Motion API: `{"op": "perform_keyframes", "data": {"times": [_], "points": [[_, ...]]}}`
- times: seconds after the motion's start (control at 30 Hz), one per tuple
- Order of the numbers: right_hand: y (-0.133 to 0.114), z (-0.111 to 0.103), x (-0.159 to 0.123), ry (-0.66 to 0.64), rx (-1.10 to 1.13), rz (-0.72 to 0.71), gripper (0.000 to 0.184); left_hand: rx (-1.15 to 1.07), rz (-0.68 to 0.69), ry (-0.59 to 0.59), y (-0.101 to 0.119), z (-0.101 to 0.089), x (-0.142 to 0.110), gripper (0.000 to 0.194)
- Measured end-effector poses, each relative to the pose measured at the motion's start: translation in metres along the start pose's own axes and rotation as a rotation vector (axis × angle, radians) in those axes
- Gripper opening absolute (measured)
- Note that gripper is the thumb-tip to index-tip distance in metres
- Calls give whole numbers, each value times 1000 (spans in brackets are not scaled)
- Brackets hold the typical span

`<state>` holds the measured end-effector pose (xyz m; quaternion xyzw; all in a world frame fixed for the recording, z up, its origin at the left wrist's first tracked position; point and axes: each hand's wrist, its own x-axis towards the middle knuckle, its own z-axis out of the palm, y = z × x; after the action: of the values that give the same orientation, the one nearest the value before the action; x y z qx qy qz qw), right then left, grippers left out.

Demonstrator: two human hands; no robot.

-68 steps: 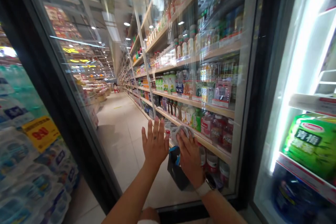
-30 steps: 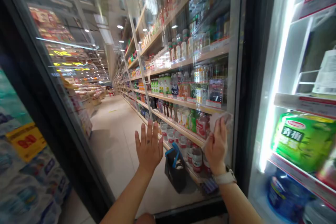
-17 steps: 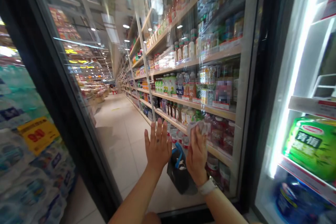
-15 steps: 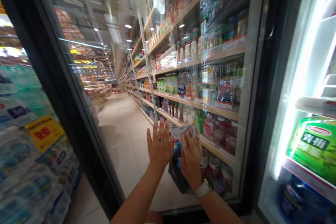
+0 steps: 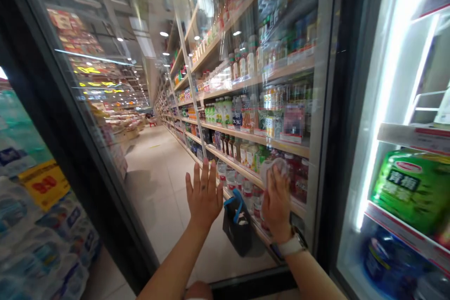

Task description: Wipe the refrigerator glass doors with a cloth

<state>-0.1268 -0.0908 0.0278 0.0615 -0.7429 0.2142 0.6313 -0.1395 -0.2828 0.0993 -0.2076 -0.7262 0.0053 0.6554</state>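
Note:
A glass door [image 5: 165,225] in a black frame fills the middle of the view. My left hand [image 5: 204,194] lies flat against the glass with its fingers spread, holding nothing. To its right, my right hand [image 5: 277,201] presses a pale, crumpled cloth [image 5: 272,167] to the pane, its fingers laid over the cloth. A watch [image 5: 298,239] and a light band sit on my right wrist. Through the glass, a dark bag [image 5: 239,232] with blue handles stands on the floor between my hands.
Beyond the glass, shelves [image 5: 255,138] of bottled drinks run back along an aisle [image 5: 154,164]. Stacked water packs [image 5: 42,243] with a yellow price sign [image 5: 44,183] stand at left. At right, a lit cooler holds a green pack [image 5: 411,192] and blue bottles [image 5: 383,255].
My right hand has slid rightward across the glass with the cloth, away from my left hand, uncovering the bag. My left hand stays flat on the pane. The view has turned slightly right.

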Motion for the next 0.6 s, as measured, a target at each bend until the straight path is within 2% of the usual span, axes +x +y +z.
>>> {"op": "perform_keyframes", "data": {"times": [0.13, 0.23, 0.33, 0.5, 0.6], "points": [[37, -14, 17, 187, -3, 200, 56, -18, -7, 13, 1, 1, 1, 66], [38, -15, 26, 307, 22, 305, 55, -31, -10, 7, 1, 1, 1, 67], [16, -7, 26, 315, 52, 298, 54, -27, -16, -8, 2, 1, 0, 67], [-40, 18, 2, 96, 30, 162, 59, -14, -20, -13, 3, 0, -1, 68], [-63, 31, -17, 2, 6, 57, 64, -9, -13, -7, 2, 0, -1, 66]]}}
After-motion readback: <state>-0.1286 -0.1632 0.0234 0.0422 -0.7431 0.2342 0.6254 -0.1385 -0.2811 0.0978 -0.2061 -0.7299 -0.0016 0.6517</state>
